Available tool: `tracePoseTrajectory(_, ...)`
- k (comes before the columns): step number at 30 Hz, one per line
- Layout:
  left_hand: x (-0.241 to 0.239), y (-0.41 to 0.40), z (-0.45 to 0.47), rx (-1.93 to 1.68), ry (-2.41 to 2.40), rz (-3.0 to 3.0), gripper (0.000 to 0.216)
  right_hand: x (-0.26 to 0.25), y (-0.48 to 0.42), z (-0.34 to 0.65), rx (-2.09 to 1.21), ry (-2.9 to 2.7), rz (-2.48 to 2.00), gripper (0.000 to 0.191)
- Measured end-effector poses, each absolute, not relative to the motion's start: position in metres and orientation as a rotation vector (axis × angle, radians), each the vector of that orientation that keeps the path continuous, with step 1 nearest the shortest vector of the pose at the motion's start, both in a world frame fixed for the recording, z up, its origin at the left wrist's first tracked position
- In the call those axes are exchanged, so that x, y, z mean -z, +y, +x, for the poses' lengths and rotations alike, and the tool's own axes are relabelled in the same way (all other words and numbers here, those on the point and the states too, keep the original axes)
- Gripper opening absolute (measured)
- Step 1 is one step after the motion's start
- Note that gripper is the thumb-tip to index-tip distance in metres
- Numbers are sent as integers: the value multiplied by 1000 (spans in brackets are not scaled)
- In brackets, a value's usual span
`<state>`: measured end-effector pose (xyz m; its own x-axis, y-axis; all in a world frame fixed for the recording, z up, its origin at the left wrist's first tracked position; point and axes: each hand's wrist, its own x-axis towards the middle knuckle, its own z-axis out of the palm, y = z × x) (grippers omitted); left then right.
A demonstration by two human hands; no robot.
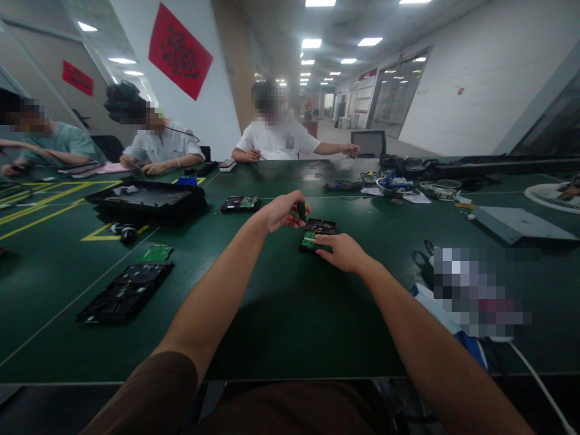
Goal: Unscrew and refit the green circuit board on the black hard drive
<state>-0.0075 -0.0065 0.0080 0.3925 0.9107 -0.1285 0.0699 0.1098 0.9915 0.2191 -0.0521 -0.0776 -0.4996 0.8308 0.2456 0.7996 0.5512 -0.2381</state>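
A hard drive (310, 243) with a green circuit board lies on the table in front of me. My left hand (284, 212) is closed around the dark, yellow-marked handle of a screwdriver (301, 209), above the drive's far left side. The screwdriver's tip cannot be made out. From the right, my right hand (343, 250) grips the drive's near edge, fingers over the board and thumb lower down, covering part of it.
Another hard drive (240, 204) lies beyond my left forearm. Stacked black trays (149, 202), a loose green circuit board (156, 252) and a black plastic housing (127, 291) sit at left. Cables (394, 184) and a grey metal box (521, 225) occupy the right. Three people sit across the table.
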Motion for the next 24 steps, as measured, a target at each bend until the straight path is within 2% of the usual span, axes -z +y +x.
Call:
tracePoseTrajectory(15, -7, -7, -7, -790, 976, 1319, 34, 79, -52, 218, -117, -2468, -1346, 36)
tracePoseTrajectory(24, -7, -9, -5, -775, 941, 1214, 26, 80, -52, 217, -120, -2471, -1337, 35)
